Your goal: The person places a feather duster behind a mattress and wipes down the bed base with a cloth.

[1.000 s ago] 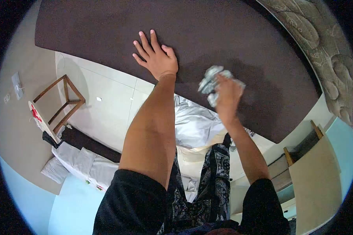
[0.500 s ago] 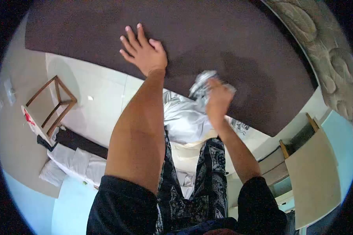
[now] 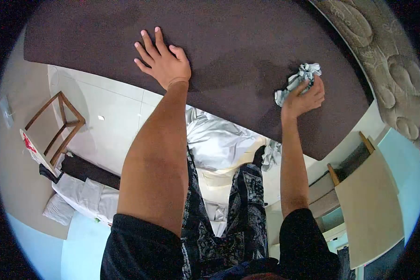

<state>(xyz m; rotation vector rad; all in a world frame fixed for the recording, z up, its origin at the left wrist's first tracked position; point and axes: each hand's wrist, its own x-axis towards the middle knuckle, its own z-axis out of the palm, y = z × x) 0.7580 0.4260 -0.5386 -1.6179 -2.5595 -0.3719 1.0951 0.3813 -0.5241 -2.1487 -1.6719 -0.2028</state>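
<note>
All the places here are told from the dark brown bed [image 3: 228,32]. Past its near side, far to the left, a wooden chair [image 3: 73,107] lies tipped on the pale floor [image 3: 116,105], well apart from the bed. Next, on the left part of the bed, the left hand [image 3: 170,67] is flat and wide, with its fingers spread and nothing in it. It looks like it is holding the body up, so if too much weight goes on it, the bed top could sink or the palm could slide. Just past the near edge, by the person's legs, there is a heap of shiny white cloth [image 3: 219,142]. A foot could get caught in it, because it is loose and so close. On the right part of the bed, the right hand [image 3: 308,98] is half closed and holds a crumpled grey and white cloth [image 3: 294,83]. The cloth is over the bed top, but I cannot tell how hard it is pressed down. Its ends poke out past the fingers, so it could slip or unroll if the grip is weak. Past the bed's right end is a padded patterned panel [image 3: 354,60], and a fast push that way could bump the knuckles.
</note>
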